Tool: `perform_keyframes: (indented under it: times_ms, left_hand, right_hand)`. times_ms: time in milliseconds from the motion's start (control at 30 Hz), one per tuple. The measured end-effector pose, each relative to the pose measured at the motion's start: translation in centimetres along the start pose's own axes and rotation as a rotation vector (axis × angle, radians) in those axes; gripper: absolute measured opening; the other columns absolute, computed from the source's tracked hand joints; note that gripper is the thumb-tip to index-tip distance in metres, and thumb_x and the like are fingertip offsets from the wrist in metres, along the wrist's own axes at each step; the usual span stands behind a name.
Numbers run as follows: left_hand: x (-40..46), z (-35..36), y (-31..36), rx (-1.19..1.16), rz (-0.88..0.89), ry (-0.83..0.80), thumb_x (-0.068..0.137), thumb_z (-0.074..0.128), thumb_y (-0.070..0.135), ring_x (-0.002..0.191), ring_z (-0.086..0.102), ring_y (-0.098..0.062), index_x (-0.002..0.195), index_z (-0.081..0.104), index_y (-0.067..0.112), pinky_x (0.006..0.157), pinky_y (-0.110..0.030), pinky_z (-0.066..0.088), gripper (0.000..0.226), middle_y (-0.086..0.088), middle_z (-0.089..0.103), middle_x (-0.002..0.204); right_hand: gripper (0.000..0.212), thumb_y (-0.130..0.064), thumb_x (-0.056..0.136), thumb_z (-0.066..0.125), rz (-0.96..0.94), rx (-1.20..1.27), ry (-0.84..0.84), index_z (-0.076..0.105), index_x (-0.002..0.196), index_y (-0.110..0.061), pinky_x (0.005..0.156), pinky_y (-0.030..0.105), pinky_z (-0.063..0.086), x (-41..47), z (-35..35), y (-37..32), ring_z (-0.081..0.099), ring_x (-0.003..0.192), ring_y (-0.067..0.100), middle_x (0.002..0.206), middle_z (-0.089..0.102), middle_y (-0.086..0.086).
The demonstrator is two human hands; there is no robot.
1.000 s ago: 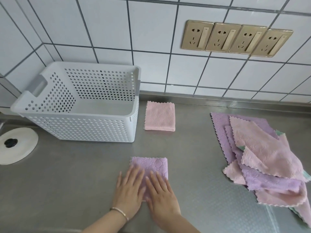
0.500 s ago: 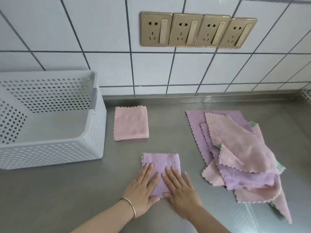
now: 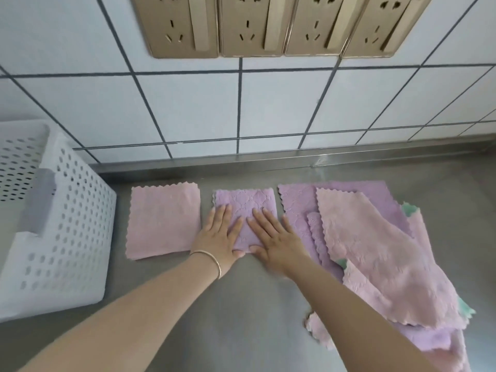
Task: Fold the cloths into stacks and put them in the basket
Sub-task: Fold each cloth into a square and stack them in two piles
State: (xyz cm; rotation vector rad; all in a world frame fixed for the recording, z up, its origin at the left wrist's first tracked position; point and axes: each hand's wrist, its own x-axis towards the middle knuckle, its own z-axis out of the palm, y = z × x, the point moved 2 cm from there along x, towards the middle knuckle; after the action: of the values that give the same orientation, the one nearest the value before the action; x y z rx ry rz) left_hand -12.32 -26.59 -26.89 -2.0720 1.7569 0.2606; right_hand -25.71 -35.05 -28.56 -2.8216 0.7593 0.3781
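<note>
A folded purple cloth [image 3: 245,201] lies flat on the steel counter, between a folded pink cloth [image 3: 163,220] on its left and a loose pile of pink, purple and green cloths [image 3: 375,248] on its right. My left hand [image 3: 220,234] and my right hand [image 3: 273,237] both press palm-down on the purple cloth with fingers spread. Neither hand grips anything. The white perforated basket [image 3: 69,224] stands at the far left, partly cut off by the frame's edge.
A white tiled wall with a row of gold sockets [image 3: 268,25] rises behind the counter. A raised steel lip [image 3: 295,159] runs along the counter's back edge. Bare steel counter [image 3: 241,304] lies in front of the cloths.
Both hands have slid the folded purple cloth away from me, up beside the folded pink cloth near the wall. The view has moved closer and rightward; the basket is now at the left edge.
</note>
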Motion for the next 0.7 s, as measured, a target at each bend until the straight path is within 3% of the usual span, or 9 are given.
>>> perform_keyframes:
  times_ms: [167,267,300,367,433,500,567,633,700]
  left_hand:
    - [1.3,0.1,-1.3,-0.033,-0.001,-0.033,0.090,0.014,0.062,0.140,-0.026,-0.029,0.145,-0.018,0.020,0.112,-0.043,-0.017,0.077,-0.014,-0.027,0.152]
    - [0.9,-0.3,-1.3,-0.106,-0.008,-0.031,0.087,0.022,0.066,0.141,-0.024,-0.028,0.146,-0.015,0.020,0.115,-0.042,-0.014,0.083,-0.012,-0.025,0.153]
    - [0.6,-0.5,-1.2,-0.133,-0.013,-0.011,0.087,0.025,0.065,0.142,-0.021,-0.027,0.147,-0.011,0.020,0.116,-0.042,-0.012,0.083,-0.011,-0.022,0.154]
    - [-0.1,-1.4,-0.7,-0.188,0.002,0.093,0.088,0.036,0.056,0.145,-0.012,-0.027,0.148,0.000,0.020,0.116,-0.042,-0.010,0.079,-0.009,-0.009,0.157]
    - [-0.8,-2.0,-0.2,-0.208,0.023,0.232,0.082,0.057,0.042,0.144,0.013,-0.031,0.144,0.027,0.016,0.115,-0.045,0.004,0.074,-0.012,0.022,0.154]
    - [-1.6,-2.5,0.9,-0.200,0.039,0.299,0.063,0.075,0.036,0.129,0.043,-0.034,0.126,0.052,0.014,0.106,-0.050,0.031,0.071,-0.012,0.053,0.132]
    - [-2.4,-2.6,2.2,-0.235,0.035,0.328,0.053,0.080,0.035,0.120,0.045,-0.030,0.114,0.058,0.015,0.095,-0.053,0.044,0.068,-0.009,0.060,0.119]
    - [-3.5,-3.1,3.7,-0.235,0.030,0.302,0.053,0.080,0.037,0.119,0.046,-0.028,0.109,0.063,0.016,0.095,-0.052,0.044,0.062,-0.007,0.062,0.116]
    - [-5.2,-4.2,5.3,-0.244,0.055,0.279,0.067,0.072,0.036,0.126,0.046,-0.029,0.117,0.060,0.016,0.106,-0.052,0.031,0.055,-0.007,0.058,0.125]
  right_hand:
    - [0.081,-0.067,0.064,-0.030,-0.021,0.006,-0.023,-0.022,0.138,-0.033,0.114,0.040,-0.014,1.8,-0.5,0.5,-0.029,0.137,0.010,0.146,-0.031,-0.013]
    - [0.075,-0.067,0.080,-0.008,0.007,0.027,-0.019,-0.009,0.145,-0.028,0.118,0.041,-0.002,1.6,-1.0,-0.1,-0.012,0.144,0.013,0.154,-0.015,-0.007]
    - [0.070,-0.060,0.089,0.010,0.033,0.059,0.095,0.012,0.148,-0.023,0.118,0.043,0.015,1.1,-1.5,-0.5,0.010,0.145,0.017,0.157,0.010,-0.002]
    - [0.048,-0.038,0.084,0.042,0.125,0.174,0.500,0.053,0.125,-0.017,0.093,0.042,0.047,-1.4,-2.4,-0.6,0.053,0.115,0.024,0.123,0.060,0.003]
    - [0.032,-0.030,0.074,0.048,0.351,0.184,0.736,0.058,0.101,-0.018,0.071,0.036,0.046,-4.6,-2.1,0.6,0.051,0.088,0.022,0.093,0.064,0.001]
    - [0.025,-0.027,0.068,0.051,0.640,0.157,0.722,0.057,0.089,-0.015,0.063,0.034,0.043,-8.4,-1.1,2.8,0.048,0.080,0.024,0.082,0.060,0.003]
    - [0.020,-0.020,0.064,0.063,0.828,0.117,0.567,0.055,0.080,-0.010,0.062,0.035,0.043,-10.9,0.2,4.4,0.052,0.074,0.029,0.076,0.057,0.007]
    - [0.024,-0.017,0.065,0.072,0.895,0.123,0.382,0.056,0.079,-0.007,0.065,0.038,0.044,-12.7,0.3,5.1,0.055,0.075,0.032,0.078,0.058,0.011]
    - [0.019,-0.017,0.073,0.066,0.946,0.174,0.299,0.059,0.086,-0.005,0.070,0.038,0.041,-14.4,-0.7,5.6,0.057,0.083,0.032,0.085,0.061,0.012]
